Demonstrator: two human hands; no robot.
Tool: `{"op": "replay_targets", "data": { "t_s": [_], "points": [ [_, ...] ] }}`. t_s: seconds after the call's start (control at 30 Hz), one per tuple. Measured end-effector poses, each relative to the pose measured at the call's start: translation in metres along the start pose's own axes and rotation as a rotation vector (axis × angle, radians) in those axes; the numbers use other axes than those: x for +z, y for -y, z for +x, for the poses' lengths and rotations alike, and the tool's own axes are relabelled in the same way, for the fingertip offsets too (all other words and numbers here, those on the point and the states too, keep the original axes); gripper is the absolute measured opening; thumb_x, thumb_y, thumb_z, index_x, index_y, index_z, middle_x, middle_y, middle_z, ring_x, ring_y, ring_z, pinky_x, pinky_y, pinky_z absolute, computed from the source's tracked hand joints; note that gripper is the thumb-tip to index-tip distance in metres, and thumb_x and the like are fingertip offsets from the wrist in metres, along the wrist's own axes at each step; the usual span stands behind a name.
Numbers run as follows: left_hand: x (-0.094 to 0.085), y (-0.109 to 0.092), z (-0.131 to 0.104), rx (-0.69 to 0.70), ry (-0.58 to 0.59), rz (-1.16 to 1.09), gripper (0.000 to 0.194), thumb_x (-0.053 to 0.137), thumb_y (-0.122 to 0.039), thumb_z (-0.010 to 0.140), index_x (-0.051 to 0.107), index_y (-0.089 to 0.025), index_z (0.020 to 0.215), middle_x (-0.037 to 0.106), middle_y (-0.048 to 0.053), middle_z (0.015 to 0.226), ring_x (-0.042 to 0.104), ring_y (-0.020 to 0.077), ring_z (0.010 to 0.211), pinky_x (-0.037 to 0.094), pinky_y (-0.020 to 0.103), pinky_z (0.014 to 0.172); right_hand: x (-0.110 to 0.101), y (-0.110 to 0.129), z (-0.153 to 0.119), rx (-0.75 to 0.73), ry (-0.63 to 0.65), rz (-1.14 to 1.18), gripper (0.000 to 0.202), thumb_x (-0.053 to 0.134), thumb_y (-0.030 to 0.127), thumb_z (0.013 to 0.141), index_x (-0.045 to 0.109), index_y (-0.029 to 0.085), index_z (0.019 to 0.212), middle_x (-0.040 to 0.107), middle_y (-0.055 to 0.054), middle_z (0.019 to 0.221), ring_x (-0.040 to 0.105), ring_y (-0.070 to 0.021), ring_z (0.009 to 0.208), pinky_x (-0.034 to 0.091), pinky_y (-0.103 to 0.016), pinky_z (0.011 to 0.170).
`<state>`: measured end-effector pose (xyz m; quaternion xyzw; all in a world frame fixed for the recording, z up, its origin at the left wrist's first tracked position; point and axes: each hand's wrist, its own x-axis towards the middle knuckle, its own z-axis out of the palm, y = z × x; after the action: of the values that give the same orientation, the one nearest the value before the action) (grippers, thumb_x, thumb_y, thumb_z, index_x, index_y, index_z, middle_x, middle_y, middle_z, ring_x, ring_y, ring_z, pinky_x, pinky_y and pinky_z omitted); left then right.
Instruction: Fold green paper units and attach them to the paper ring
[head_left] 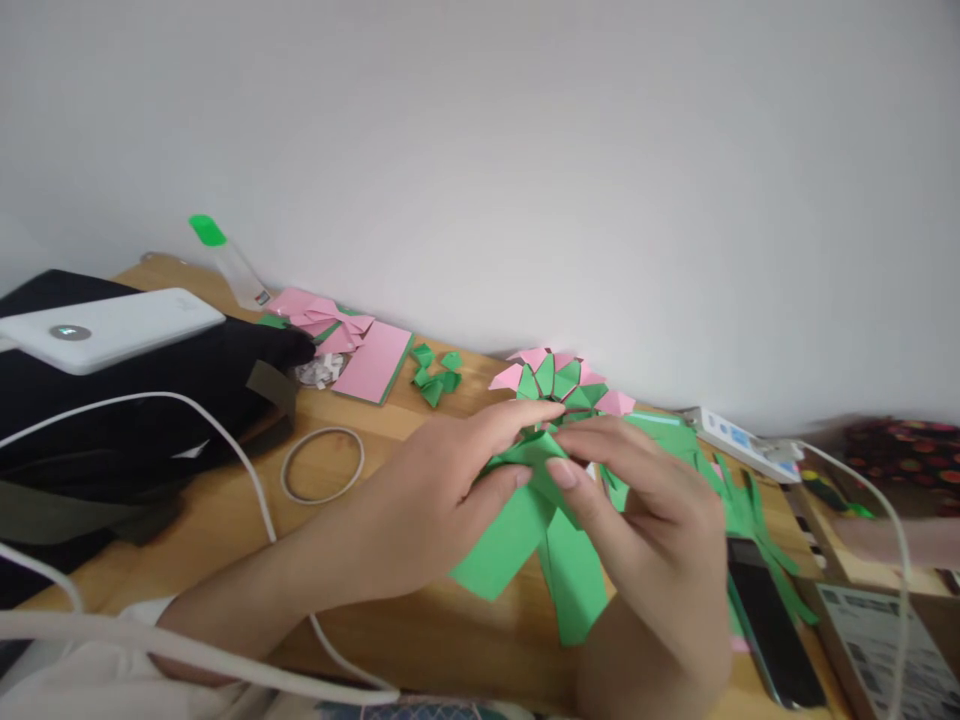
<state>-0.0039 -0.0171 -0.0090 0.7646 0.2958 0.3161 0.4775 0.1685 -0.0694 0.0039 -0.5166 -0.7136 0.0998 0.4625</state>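
The wearer's two hands [427, 505] [656, 530], one phone [772, 625], one power bank [112, 325].

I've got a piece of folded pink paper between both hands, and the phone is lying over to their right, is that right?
Not quite: the folded paper between your left hand and right hand is green, as the head view shows. The phone does lie to their right.

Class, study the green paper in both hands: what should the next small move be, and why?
Probably press its top fold firmer with the right thumb, the left hand steadying: both hands pinch the green paper there, and its lower flaps hang spread and unsupported.
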Motion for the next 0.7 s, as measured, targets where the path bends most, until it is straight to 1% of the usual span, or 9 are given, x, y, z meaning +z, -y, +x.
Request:
{"op": "replay_targets", "data": {
  "t_s": [0.07,0.13,0.2,0.27,0.33,0.4,0.5,0.6,0.7],
  "points": [
    [0.000,0.000,0.000,0.001,0.009,0.004,0.051,0.055,-0.016,0.090,0.050,-0.032,0.138,0.057,0.001,0.141,0.059,0.0217,0.121,0.048,0.033,0.100,0.001,-0.001,0.001,0.011,0.020,0.042,0.009,0.067,0.014,0.084,0.069,0.023,0.087,0.070,0.001,0.083,0.065,-0.0121,0.072,0.053,-0.024,0.063],
    [-0.002,-0.002,0.002,-0.013,-0.010,-0.007,0.046,0.060,-0.020,0.089,0.054,-0.030,0.133,0.064,0.001,0.132,0.065,0.0198,0.108,0.053,0.028,0.085,0.001,-0.002,0.000,0.058,-0.016,0.105,0.011,0.066,0.014,0.085,0.070,0.023,0.087,0.070,0.001,0.082,0.064,-0.0123,0.072,0.052,-0.024,0.062],
    [-0.003,-0.006,0.004,-0.014,-0.040,0.014,0.029,0.064,-0.022,0.086,0.067,-0.026,0.114,0.073,0.000,0.108,0.068,0.0168,0.089,0.051,0.023,0.070,0.001,-0.004,-0.003,0.112,-0.078,0.172,0.013,0.066,0.014,0.086,0.071,0.025,0.089,0.069,0.001,0.081,0.064,-0.0130,0.073,0.052,-0.026,0.064],
    [-0.004,-0.008,0.005,0.002,-0.069,0.042,0.009,0.064,-0.022,0.085,0.072,-0.021,0.090,0.074,-0.002,0.085,0.065,0.0136,0.074,0.046,0.021,0.062,0.003,-0.005,-0.007,0.150,-0.137,0.226,0.015,0.066,0.014,0.086,0.072,0.027,0.092,0.069,0.001,0.081,0.064,-0.0133,0.074,0.052,-0.027,0.066],
    [-0.004,-0.009,0.005,0.022,-0.095,0.043,0.014,0.063,-0.025,0.087,0.071,-0.018,0.078,0.071,-0.002,0.074,0.062,0.0116,0.067,0.043,0.020,0.059,0.005,-0.005,-0.009,0.163,-0.193,0.260,0.016,0.067,0.015,0.085,0.073,0.027,0.092,0.069,0.002,0.080,0.063,-0.0136,0.074,0.052,-0.027,0.067],
    [-0.004,-0.009,0.004,0.031,-0.112,0.030,0.019,0.061,-0.028,0.089,0.071,-0.018,0.076,0.071,-0.002,0.073,0.060,0.0108,0.066,0.042,0.019,0.059,0.009,-0.004,-0.010,0.163,-0.244,0.264,0.016,0.068,0.015,0.084,0.073,0.028,0.092,0.069,0.002,0.079,0.064,-0.0141,0.074,0.052,-0.027,0.066],
    [-0.004,-0.009,0.002,0.030,-0.105,0.031,0.022,0.060,-0.029,0.090,0.070,-0.018,0.074,0.069,-0.002,0.069,0.058,0.0105,0.064,0.042,0.019,0.057,0.013,-0.002,-0.009,0.156,-0.298,0.255,0.017,0.070,0.014,0.083,0.073,0.028,0.093,0.069,0.002,0.078,0.063,-0.0143,0.073,0.052,-0.027,0.065],
    [-0.004,-0.010,0.001,0.045,-0.111,0.024,0.021,0.060,-0.028,0.090,0.070,-0.018,0.075,0.068,-0.003,0.069,0.058,0.0102,0.064,0.042,0.018,0.058,0.014,-0.001,-0.010,0.158,-0.310,0.252,0.018,0.070,0.014,0.083,0.073,0.028,0.093,0.069,0.001,0.078,0.061,-0.0142,0.072,0.051,-0.028,0.064],
    [-0.004,-0.009,0.000,0.069,-0.133,0.059,0.022,0.059,-0.030,0.091,0.068,-0.019,0.074,0.067,-0.004,0.068,0.057,0.0094,0.064,0.042,0.018,0.058,0.012,-0.001,-0.010,0.158,-0.287,0.232,0.017,0.070,0.014,0.083,0.073,0.028,0.091,0.069,0.001,0.077,0.061,-0.0146,0.070,0.051,-0.029,0.062]
  ]
}}
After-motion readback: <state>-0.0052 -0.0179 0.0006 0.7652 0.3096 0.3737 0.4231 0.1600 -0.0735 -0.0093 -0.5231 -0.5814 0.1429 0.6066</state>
